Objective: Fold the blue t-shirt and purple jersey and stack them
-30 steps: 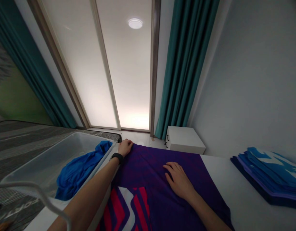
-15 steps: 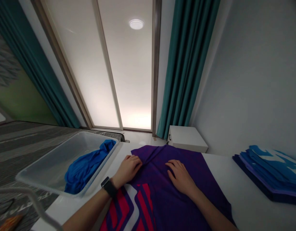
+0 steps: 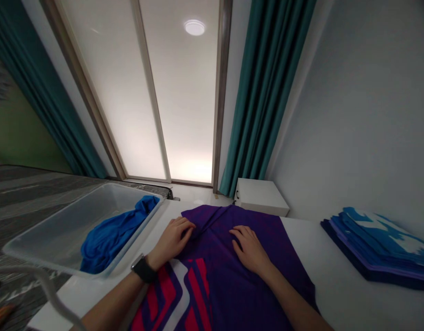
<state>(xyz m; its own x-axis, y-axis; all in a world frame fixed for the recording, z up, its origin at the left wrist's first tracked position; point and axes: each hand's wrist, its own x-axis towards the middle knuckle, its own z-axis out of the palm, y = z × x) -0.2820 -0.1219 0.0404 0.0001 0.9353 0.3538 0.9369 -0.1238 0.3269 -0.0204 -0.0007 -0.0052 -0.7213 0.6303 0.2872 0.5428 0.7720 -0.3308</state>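
A purple shirt (image 3: 253,285) with a pink and white pattern at its lower left lies spread over the white table. My left hand (image 3: 175,236), with a dark watch on the wrist, rests on the shirt's left side; its fingers are slightly bent, with the thumb apart. A crease in the fabric runs up and right from those fingertips. On the middle of the shirt lies my right hand (image 3: 249,246), fingers stretched out and thumb spread away. I see nothing held in either hand.
Left of the table is a translucent plastic bin (image 3: 56,230) with a crumpled blue garment (image 3: 111,234) inside. A stack of folded clothes (image 3: 373,248) sits at the table's right. Beyond the far edge stands a white cabinet (image 3: 262,193). A grey curved tube (image 3: 48,289) crosses the lower left.
The whole view has shifted slightly, so everything appears a little further left. Both hands keep about the same places on the shirt.
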